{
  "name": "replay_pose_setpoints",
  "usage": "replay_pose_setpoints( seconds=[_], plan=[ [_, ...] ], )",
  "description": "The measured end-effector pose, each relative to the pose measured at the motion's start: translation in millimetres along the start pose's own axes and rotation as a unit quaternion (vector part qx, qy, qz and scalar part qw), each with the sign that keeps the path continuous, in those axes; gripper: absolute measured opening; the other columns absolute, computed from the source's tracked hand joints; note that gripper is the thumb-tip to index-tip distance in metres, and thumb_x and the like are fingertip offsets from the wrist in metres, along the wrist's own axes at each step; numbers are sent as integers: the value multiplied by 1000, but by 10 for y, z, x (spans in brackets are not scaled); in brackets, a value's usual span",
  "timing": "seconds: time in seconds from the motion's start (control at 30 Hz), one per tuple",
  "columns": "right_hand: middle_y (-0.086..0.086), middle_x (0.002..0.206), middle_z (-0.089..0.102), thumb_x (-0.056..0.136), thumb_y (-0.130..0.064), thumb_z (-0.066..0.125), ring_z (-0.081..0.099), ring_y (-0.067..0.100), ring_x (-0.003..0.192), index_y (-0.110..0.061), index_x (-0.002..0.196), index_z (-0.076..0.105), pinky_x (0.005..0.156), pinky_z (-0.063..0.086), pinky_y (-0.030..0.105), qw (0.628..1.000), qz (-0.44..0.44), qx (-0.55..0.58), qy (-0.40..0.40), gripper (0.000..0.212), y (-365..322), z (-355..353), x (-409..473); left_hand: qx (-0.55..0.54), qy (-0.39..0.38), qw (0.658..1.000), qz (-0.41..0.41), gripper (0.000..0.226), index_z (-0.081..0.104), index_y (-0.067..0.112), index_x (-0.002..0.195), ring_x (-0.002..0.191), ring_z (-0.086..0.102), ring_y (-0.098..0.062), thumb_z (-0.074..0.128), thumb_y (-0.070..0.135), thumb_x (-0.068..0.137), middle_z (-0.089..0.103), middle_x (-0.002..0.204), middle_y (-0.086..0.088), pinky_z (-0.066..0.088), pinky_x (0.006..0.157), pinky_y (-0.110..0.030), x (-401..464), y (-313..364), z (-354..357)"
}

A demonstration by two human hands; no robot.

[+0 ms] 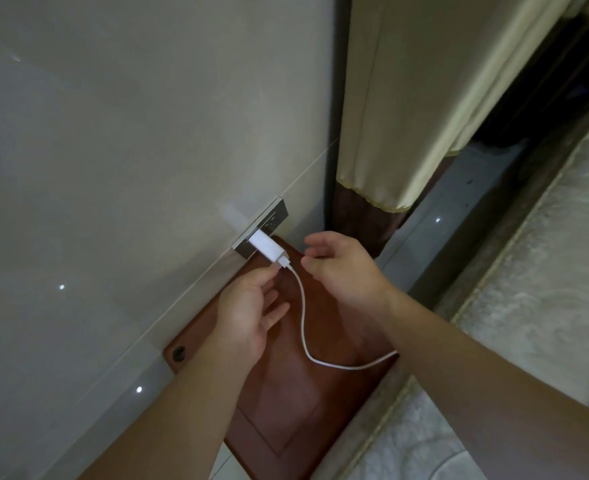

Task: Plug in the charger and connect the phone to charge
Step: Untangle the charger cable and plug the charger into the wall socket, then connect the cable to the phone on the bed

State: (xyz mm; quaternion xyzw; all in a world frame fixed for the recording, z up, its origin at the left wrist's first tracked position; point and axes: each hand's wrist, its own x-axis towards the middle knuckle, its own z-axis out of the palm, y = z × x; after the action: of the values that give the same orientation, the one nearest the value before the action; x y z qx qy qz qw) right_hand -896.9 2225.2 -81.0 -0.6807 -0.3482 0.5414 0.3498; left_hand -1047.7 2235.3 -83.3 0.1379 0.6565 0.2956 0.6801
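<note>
A white charger is seated in the silver wall socket on the pale wall. From its lower end a white cable curves down across the brown wooden nightstand and off its right edge. My left hand pinches the cable plug right at the charger's end. My right hand hovers just right of the charger, fingers curled and apart, holding nothing. No phone is in view.
A beige curtain hangs at the upper right beside a dark frame. A patterned bed edge runs along the right side. A narrow strip of glossy floor separates bed and wall.
</note>
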Motion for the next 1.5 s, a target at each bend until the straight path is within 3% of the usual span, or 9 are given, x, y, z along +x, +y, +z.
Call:
replay_pose_setpoints(
  seconds=[0.1,0.23,0.4,0.57,0.8,1.0,1.17,1.3,1.5],
  plan=[
    [-2,103,68,87,-13,71,67,17,92,-19,119,65,93,55,39,1000,-5,5,1,34,-30,-169,-171,34,10,998,43,26,72,16,113,115,62,-22,72,22,88,74,114,-4,54,76,-38,-199,-26,57],
    [0,109,69,88,-13,71,68,16,94,-19,124,64,89,55,35,1000,3,24,7,37,-67,-417,-481,62,-1,993,99,7,74,22,93,91,67,-13,70,17,89,78,75,11,54,72,-36,-528,-28,180],
    [-2,106,70,85,-16,73,69,11,85,-23,119,65,73,54,24,998,5,54,21,36,-45,-791,-957,78,-28,991,107,40,63,12,129,110,65,-23,70,21,90,68,120,-8,57,73,-38,-1018,-125,417],
    [-2,98,70,82,-14,75,68,11,80,-28,110,65,74,52,29,995,8,84,53,33,78,-1218,-1445,82,-69,989,99,17,67,24,110,106,70,-24,69,25,92,71,117,-7,59,76,-42,-1479,-369,648],
    [-3,86,68,85,-3,73,64,19,80,-11,117,66,82,56,41,991,20,100,90,33,230,-1769,-2192,125,-97,984,77,20,64,23,117,110,68,-25,63,22,97,71,118,-6,58,86,-45,-2156,-786,917],
    [12,105,72,85,-5,73,69,30,97,-11,114,67,96,53,48,989,55,89,104,30,376,-2056,-2671,216,-90,968,95,34,62,16,128,107,66,-25,64,9,95,70,118,-10,54,91,-44,-2578,-1087,1071],
    [12,107,73,83,-11,77,69,30,99,-8,116,69,88,55,42,990,77,34,110,34,562,-2072,-2798,379,-98,905,168,34,66,18,124,87,66,-12,71,11,91,70,112,-6,53,75,-24,-2506,-1343,1058],
    [-1,101,74,80,-30,79,69,14,89,-18,111,71,69,48,17,989,81,-38,115,34,705,-1991,-2801,493,-111,831,232,35,70,17,122,91,65,-10,75,13,87,70,109,2,47,74,-16,-2189,-1532,1103],
    [-5,73,70,79,-32,76,65,6,60,-16,99,75,50,43,14,984,113,-53,126,26,1005,-1763,-2646,606,-122,732,286,39,72,13,120,108,67,-23,77,16,81,72,116,-7,51,98,-33,-1691,-1777,1134]
  ],
)
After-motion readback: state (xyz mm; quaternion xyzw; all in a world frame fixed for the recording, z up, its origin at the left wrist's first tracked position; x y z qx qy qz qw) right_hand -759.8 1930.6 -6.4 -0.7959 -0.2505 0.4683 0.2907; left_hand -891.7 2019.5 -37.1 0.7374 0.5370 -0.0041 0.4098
